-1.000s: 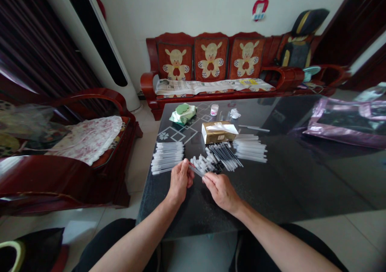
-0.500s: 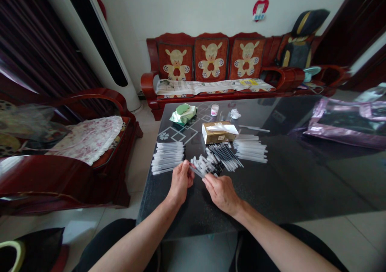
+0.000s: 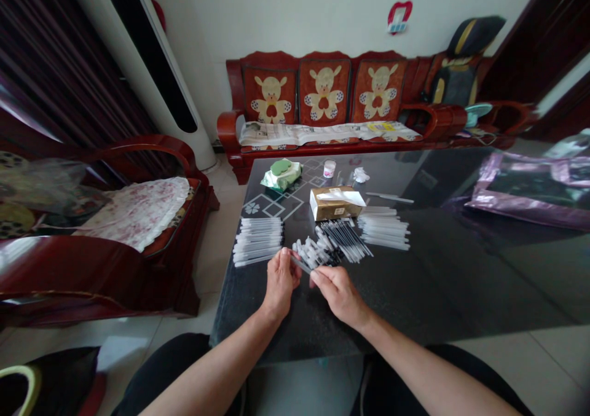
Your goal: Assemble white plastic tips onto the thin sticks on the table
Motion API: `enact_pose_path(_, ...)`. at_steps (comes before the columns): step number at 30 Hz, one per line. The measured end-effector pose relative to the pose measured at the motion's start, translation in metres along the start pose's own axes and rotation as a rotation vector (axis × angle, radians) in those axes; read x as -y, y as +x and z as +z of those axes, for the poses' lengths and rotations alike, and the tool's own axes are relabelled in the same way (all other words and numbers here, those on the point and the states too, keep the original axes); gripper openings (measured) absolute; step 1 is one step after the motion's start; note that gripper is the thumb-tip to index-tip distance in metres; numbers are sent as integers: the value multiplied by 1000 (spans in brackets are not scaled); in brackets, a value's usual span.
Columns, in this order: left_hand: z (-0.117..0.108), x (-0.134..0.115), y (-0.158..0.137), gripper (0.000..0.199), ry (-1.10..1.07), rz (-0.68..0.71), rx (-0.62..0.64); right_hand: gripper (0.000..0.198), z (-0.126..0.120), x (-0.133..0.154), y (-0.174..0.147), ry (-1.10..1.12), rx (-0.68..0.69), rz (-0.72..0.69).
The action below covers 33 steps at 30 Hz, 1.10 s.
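Over the near part of the dark table, a slim pen [image 3: 302, 265] slants between my two hands. My left hand [image 3: 279, 281] pinches its upper left end, and the fingers of my right hand [image 3: 340, 293] close round the lower right end. Just beyond my left hand lies a row of capped pens [image 3: 258, 242] with whitish barrels. Small white caps [image 3: 310, 253] are heaped past the gap between my hands. Beside them lie thin dark refills [image 3: 349, 241] and, farther right, a stack of frosted pen barrels [image 3: 383, 228]. My fingers hide both ends of the held pen.
A tissue box [image 3: 336, 204] stands behind the heaps. Farther back are a green wipes pack [image 3: 282, 175], a small white tub [image 3: 329, 169] and a crumpled tissue [image 3: 361, 175]. One loose barrel [image 3: 389, 198] lies to the right. A purple-edged plastic bag [image 3: 530, 188] covers the table's right end.
My left hand has shifted slightly to the right, and the two hands are a little closer along the pen. The piles look the same.
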<state>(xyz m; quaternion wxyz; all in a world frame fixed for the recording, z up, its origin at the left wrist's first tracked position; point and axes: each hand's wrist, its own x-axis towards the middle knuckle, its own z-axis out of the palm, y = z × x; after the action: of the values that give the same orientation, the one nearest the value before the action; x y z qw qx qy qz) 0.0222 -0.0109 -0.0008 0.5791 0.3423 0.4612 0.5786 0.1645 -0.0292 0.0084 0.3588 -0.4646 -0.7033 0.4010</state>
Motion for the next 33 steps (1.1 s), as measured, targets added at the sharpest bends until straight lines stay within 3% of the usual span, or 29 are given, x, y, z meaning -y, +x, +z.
enact_pose_path(6,-2,5,2,39,36,3,72,37,-3,-7,1,109,28,74)
enact_pose_path(12,-17,7,19,39,175,9,132,36,-13,-16,8,-21,60,15)
enact_pose_path(16,-28,-5,28,24,501,283,190,37,-21,-22,10,-102,84,49)
enact_pose_path(19,-29,-16,25,20,779,491,367,37,-25,-26,10,-144,114,56)
enact_pose_path(22,-27,-20,21,21,962,581,558,36,-25,-29,10,-147,137,52)
enact_pose_path(27,-29,-24,22,20,1094,627,693,35,-23,-28,11,-108,175,49)
enact_pose_path(30,-40,-34,31,22,1156,644,663,38,-24,-30,13,-85,110,85)
enact_pose_path(33,-60,-46,49,21,1271,649,463,39,-28,-37,15,-87,-22,119)
